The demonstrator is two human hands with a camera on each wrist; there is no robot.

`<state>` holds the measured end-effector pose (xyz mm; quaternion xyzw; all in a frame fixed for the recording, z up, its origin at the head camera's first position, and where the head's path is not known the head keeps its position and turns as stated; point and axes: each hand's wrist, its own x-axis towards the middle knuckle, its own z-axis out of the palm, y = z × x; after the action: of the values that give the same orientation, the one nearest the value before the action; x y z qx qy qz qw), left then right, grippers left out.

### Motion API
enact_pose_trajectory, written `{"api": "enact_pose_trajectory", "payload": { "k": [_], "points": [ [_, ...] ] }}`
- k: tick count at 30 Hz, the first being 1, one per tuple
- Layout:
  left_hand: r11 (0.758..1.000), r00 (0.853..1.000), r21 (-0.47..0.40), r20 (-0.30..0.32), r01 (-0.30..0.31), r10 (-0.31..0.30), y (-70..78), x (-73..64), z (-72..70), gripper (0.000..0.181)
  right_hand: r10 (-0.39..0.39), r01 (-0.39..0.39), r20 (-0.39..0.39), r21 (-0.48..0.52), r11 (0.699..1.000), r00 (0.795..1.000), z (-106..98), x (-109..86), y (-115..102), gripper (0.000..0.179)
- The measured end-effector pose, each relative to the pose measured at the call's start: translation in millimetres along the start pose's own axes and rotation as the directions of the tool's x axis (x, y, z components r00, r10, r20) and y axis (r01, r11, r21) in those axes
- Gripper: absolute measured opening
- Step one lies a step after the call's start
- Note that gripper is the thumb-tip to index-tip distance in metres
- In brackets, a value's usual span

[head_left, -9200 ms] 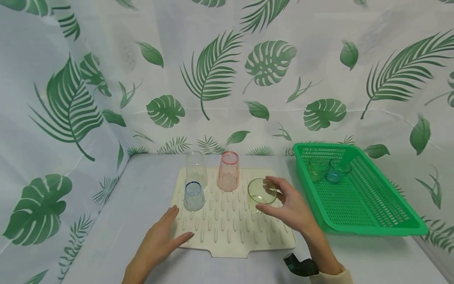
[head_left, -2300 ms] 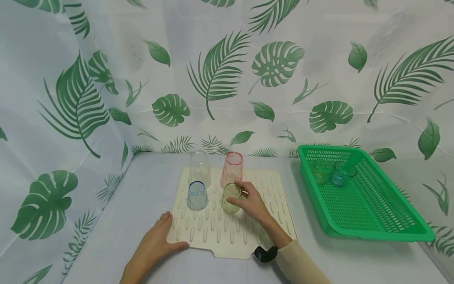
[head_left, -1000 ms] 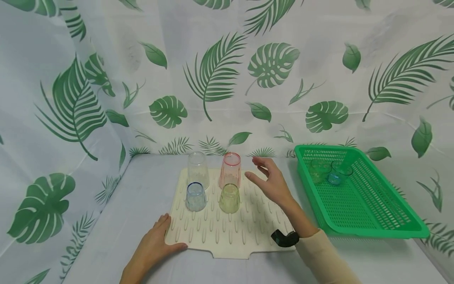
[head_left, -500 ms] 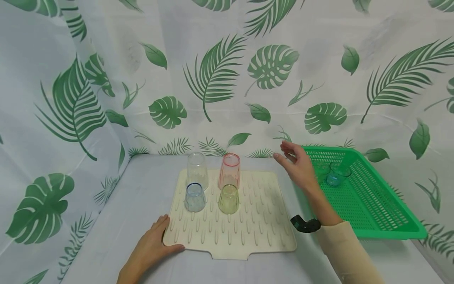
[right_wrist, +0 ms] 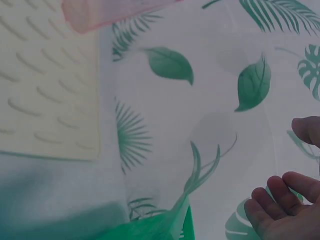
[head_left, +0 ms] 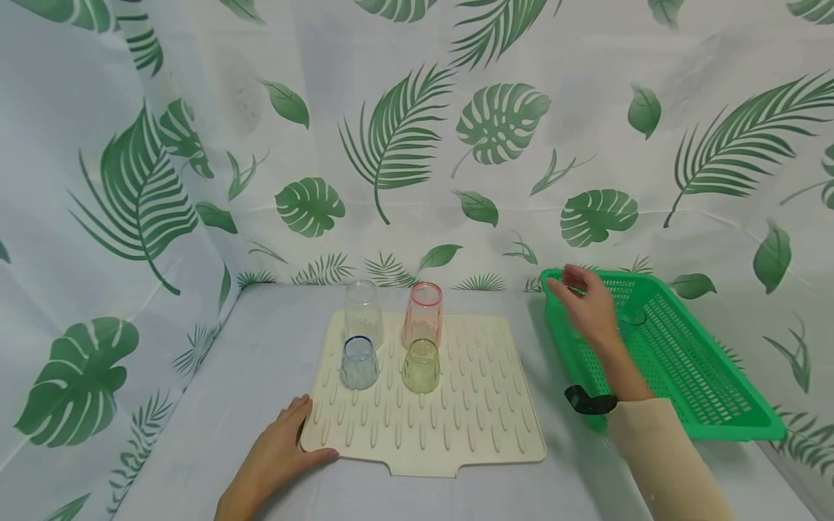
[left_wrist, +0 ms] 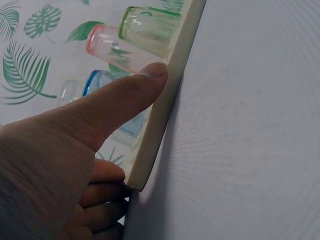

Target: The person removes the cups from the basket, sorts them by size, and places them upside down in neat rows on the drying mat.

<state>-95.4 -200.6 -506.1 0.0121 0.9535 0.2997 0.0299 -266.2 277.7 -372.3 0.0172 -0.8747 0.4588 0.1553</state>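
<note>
On the cream drying mat (head_left: 478,420) stand a tall clear glass (head_left: 363,318), a tall pink-rimmed glass (head_left: 423,315), a short blue-rimmed glass (head_left: 359,365) and a short yellow-green glass (head_left: 421,369). My left hand (head_left: 276,445) rests at the mat's near left corner. Its thumb lies along the front edge in the left wrist view, the fingers beside the left edge. My right hand (head_left: 589,304), thumb and fingers apart and holding nothing, is over the left rear of the green basket (head_left: 730,432). A glass rim (head_left: 635,318) shows behind the hand; more of the basket's inside is hidden.
The basket stands right of the mat, with a gap of white tabletop (head_left: 554,470) between them. A leaf-print cloth (head_left: 495,239) hangs as a wall at the back and continues along the left. A black wrist camera (head_left: 589,400) sits on the right wrist.
The right hand set the yellow-green glass on the mat before the pink-rimmed one, let go, and moved right to the basket. The left hand stays at the mat's corner.
</note>
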Motion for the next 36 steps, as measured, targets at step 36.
{"api": "enact_pose_trajectory", "payload": {
  "k": [36],
  "points": [
    [0.999, 0.998, -0.005, 0.022, 0.054, -0.054, 1.5, 1.7, -0.1, 0.112, 0.210, -0.121, 0.186, -0.401, 0.908, 0.960, -56, 16.8, 83, 0.090]
  ]
}}
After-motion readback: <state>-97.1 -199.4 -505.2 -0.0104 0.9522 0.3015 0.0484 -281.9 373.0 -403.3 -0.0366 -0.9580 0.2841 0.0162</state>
